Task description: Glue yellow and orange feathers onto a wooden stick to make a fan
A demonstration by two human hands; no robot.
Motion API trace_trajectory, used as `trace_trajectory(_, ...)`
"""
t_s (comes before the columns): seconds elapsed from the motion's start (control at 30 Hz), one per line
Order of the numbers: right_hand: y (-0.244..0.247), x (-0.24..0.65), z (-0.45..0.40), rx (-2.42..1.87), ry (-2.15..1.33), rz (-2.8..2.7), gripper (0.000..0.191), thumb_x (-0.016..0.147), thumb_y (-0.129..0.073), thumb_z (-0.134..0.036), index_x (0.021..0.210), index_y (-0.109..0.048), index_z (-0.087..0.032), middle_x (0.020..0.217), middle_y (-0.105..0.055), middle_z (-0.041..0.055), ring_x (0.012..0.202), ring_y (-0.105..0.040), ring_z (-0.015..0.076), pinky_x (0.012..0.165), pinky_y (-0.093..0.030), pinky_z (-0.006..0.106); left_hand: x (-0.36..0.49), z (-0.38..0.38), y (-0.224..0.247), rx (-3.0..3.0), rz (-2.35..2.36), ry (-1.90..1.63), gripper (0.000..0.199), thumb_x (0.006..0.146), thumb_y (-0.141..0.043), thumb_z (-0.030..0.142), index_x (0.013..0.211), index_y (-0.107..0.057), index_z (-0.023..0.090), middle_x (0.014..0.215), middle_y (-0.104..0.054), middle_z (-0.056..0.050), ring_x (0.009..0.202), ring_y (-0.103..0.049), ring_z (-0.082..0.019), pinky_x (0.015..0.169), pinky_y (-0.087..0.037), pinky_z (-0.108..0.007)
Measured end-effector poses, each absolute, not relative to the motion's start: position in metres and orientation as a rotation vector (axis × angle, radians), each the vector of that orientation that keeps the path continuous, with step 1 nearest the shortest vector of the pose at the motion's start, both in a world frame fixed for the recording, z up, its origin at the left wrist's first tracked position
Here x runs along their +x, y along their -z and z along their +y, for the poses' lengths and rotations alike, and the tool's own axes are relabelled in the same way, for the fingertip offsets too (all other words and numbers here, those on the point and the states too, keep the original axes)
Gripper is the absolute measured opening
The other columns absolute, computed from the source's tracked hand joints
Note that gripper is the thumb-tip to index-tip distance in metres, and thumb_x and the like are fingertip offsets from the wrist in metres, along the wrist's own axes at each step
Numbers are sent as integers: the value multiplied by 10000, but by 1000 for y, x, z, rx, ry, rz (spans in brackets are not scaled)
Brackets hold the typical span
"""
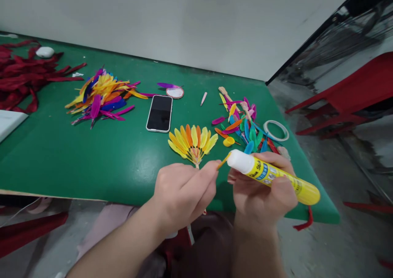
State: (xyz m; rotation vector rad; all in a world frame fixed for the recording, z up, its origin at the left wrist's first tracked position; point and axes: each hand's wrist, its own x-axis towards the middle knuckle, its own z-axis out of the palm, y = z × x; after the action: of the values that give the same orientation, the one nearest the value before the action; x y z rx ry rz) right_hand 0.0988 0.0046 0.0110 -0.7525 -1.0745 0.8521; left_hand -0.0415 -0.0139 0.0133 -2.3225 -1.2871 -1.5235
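Note:
In the head view my right hand (260, 196) is wrapped round a yellow glue stick (276, 177), its white end pointing left. My left hand (187, 190) pinches a thin orange-yellow feather (224, 161); most of it is hidden by the fingers. The feather's visible end meets the white end of the glue stick. Just beyond my left hand lies a fan of yellow and orange feathers (193, 141), spread from a narrow handle partly covered by that hand. A small yellow cap (229, 141) sits on the table beyond the glue stick.
Loose coloured feathers (242, 124) and a tape roll (276, 130) lie to the right. A phone (160, 113), a larger feather pile (104, 93) and dark red ribbons (27, 73) are leftward on the green table (101, 159). A red chair (356, 89) stands right.

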Motion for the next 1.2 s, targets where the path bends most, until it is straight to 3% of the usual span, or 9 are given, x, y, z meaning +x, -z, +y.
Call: trace_trajectory(1.2,-9,99,3,-787,-848,-1077,225,787,-490,-387,846,-657,-248,663,-585,-23,438,-553,97,341,-434,206,-40,-16,-17,-2306,-1292,1412,210,846,-459,130,959,-635,108,435,-512,73,383,-455,-75,419,-322,-248)
